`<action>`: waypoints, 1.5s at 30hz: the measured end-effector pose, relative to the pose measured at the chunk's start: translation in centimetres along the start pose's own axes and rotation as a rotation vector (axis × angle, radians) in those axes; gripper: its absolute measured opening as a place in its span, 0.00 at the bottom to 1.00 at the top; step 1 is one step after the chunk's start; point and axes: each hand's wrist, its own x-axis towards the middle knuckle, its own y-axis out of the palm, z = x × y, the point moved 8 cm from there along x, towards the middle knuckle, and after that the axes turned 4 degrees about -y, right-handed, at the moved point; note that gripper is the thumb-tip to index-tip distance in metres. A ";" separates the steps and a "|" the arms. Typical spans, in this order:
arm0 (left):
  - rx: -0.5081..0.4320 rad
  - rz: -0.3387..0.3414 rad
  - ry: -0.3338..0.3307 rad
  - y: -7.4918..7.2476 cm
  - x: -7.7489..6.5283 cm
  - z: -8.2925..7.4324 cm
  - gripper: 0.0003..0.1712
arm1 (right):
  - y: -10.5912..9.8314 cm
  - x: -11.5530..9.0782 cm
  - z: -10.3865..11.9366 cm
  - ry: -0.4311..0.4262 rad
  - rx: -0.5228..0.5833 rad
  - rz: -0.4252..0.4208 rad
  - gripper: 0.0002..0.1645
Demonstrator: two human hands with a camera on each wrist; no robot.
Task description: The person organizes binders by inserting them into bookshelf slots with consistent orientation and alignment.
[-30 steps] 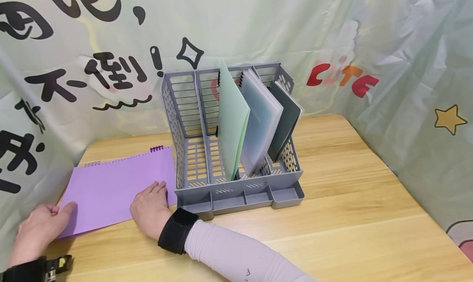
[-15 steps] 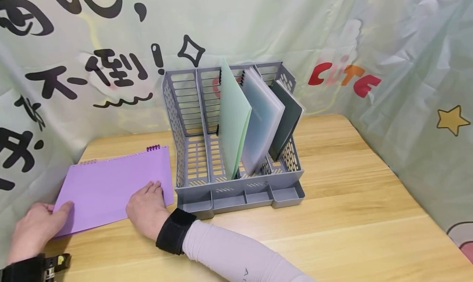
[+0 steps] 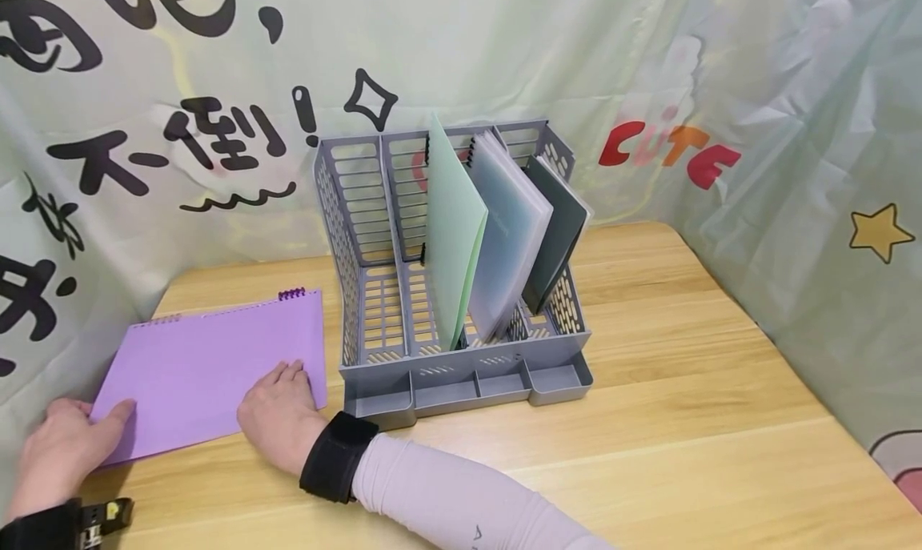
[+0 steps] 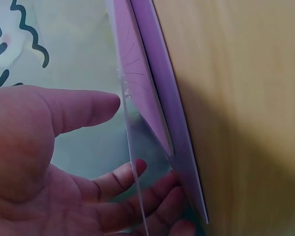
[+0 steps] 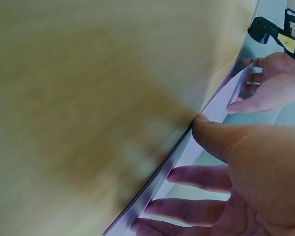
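Observation:
A purple spiral-bound notebook [image 3: 209, 374] lies on the table at the left, its binding along the far side. At its left edge, my left hand [image 3: 68, 446] has the thumb over the cover and the fingers round the edge. In the left wrist view, that cover stands a little apart from the pages [image 4: 145, 83], with the fingers reaching beneath it. My right hand [image 3: 281, 418] rests on the notebook near its front right corner, fingers fairly straight. Its thumb touches the front edge in the right wrist view, where the left hand [image 5: 270, 83] shows beyond.
A grey desktop file rack [image 3: 378, 366] stands right of the notebook. Upright in it are a mint-green notebook [image 3: 454, 246], a clear-covered notebook [image 3: 507, 238] and a dark notebook [image 3: 555, 234]. Small trays [image 3: 504, 386] run along its front. Printed cloth [image 3: 497, 54] hangs behind the table [image 3: 691, 390].
The notebook has slid slightly left, widening the gap between it and the rack. Both hands have moved left along with it. The rack and its notebooks stay put.

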 end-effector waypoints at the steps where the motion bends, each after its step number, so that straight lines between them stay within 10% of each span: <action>1: 0.001 -0.002 -0.001 0.0 0.0 0.0 0.45 | 0.0 0.0 0.1 -0.002 0.001 0.001 0.24; 45: 0.045 -0.027 -0.019 -0.8 -0.3 1.2 0.44 | -0.7 -0.3 1.3 -0.105 -0.003 -0.067 0.22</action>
